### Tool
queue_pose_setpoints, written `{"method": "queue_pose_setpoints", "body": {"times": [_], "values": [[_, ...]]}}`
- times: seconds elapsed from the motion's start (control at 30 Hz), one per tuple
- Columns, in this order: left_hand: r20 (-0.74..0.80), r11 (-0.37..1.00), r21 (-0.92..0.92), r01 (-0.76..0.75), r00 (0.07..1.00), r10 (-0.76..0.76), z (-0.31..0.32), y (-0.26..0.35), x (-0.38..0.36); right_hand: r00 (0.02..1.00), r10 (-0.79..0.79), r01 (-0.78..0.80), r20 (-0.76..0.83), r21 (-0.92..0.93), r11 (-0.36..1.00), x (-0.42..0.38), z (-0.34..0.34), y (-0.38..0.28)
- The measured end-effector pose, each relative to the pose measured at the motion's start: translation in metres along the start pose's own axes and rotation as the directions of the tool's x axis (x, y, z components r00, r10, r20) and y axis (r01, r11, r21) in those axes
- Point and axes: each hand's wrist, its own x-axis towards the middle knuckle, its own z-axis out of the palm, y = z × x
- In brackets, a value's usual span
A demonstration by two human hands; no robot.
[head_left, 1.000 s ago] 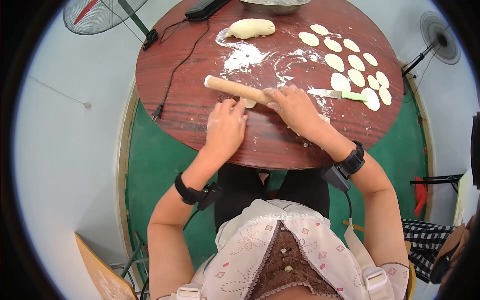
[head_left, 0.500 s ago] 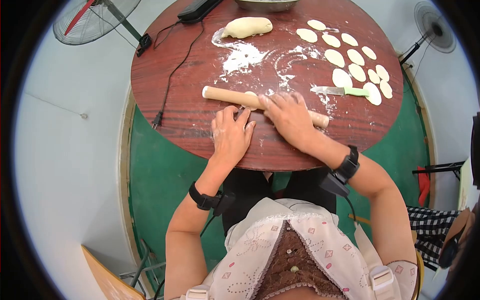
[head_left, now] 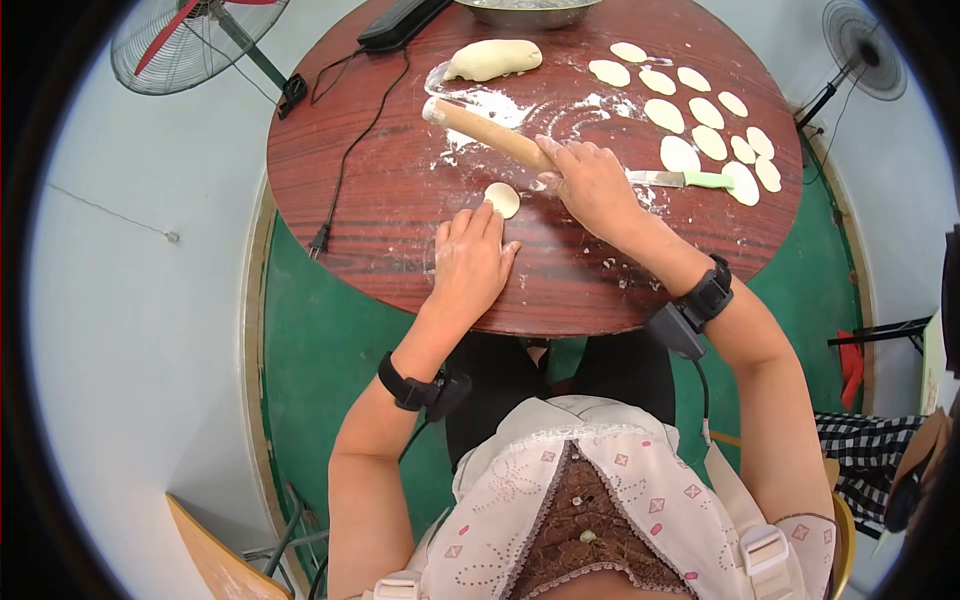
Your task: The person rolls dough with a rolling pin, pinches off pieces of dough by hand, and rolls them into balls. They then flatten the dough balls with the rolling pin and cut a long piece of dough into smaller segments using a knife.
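My right hand (head_left: 594, 190) grips the near end of a wooden rolling pin (head_left: 490, 132), which is tilted up to the left with its whitened tip over the floured patch. A small round dough wrapper (head_left: 503, 200) lies on the wooden table below the pin. The fingertips of my left hand (head_left: 471, 258) touch the lower left edge of that wrapper, with the fingers stretched out and the thumb apart. To the right of my right hand, a knife (head_left: 700, 180) with a green handle rests partly on a rolled wrapper (head_left: 743, 184).
Several flat wrappers (head_left: 709, 142) spread over the table's right side. A thick dough log (head_left: 494, 60) lies at the back beside scattered flour (head_left: 495, 106). A metal bowl (head_left: 528, 12), a black power strip (head_left: 402, 24) and a cord with a plug (head_left: 319, 240) occupy the far and left parts.
The rolling pin has come off the wrapper and swung up and away, now held only by my right hand at its near end. My left fingers stay by the wrapper, now fully visible.
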Motion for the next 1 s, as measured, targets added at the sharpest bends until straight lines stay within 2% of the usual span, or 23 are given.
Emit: {"method": "queue_pose_setpoints", "body": {"times": [0.13,0.23,0.27,0.37,0.47,0.57,0.67,0.77,0.87,0.97,1.0], "values": [[0.052,0.996,-0.053,0.065,0.997,-0.062,-0.007,0.006,-0.001,0.995,-0.089,0.090,-0.045,0.003,0.996,-0.009,-0.006,-0.001],[-0.013,0.997,-0.067,0.038,0.999,-0.039,-0.007,-0.003,0.003,0.999,-0.003,0.002,0.047,0.014,1.000,-0.018,-0.004,0.002],[-0.069,0.994,-0.077,0.081,0.994,-0.087,-0.009,-0.009,0.010,0.998,0.018,-0.019,0.068,0.009,1.000,-0.020,-0.004,0.003],[-0.034,0.968,-0.193,0.161,0.985,-0.171,0.003,-0.041,0.034,0.993,0.066,-0.067,0.096,0.006,0.998,-0.023,-0.004,0.004],[0.094,0.968,-0.184,0.169,0.984,-0.154,0.006,-0.040,0.050,0.995,0.075,-0.076,0.059,0.019,0.997,-0.021,-0.004,0.008],[0.123,0.985,-0.109,0.131,0.985,-0.118,0.011,-0.043,0.060,0.996,0.087,-0.088,0.032,0.039,0.995,-0.024,-0.004,0.014],[0.361,0.850,-0.326,0.413,0.886,-0.292,0.007,-0.047,0.069,0.996,0.082,-0.084,0.042,0.056,0.995,-0.027,-0.006,0.017],[0.245,0.844,-0.366,0.392,0.916,-0.319,0.008,-0.045,0.070,0.996,0.069,-0.072,0.052,0.060,0.996,-0.028,-0.007,0.018],[0.328,0.516,-0.704,0.487,0.868,-0.372,0.007,-0.047,0.067,0.997,0.072,-0.074,0.041,0.058,0.996,-0.029,-0.008,0.019],[0.346,0.307,-0.794,0.524,0.806,-0.480,-0.007,-0.035,0.051,0.997,0.075,-0.077,0.028,0.082,0.994,-0.029,-0.009,0.019],[0.313,0.330,-0.785,0.524,0.795,-0.519,-0.006,-0.036,0.044,0.998,0.061,-0.062,0.022,0.091,0.994,-0.030,-0.010,0.019]]}}
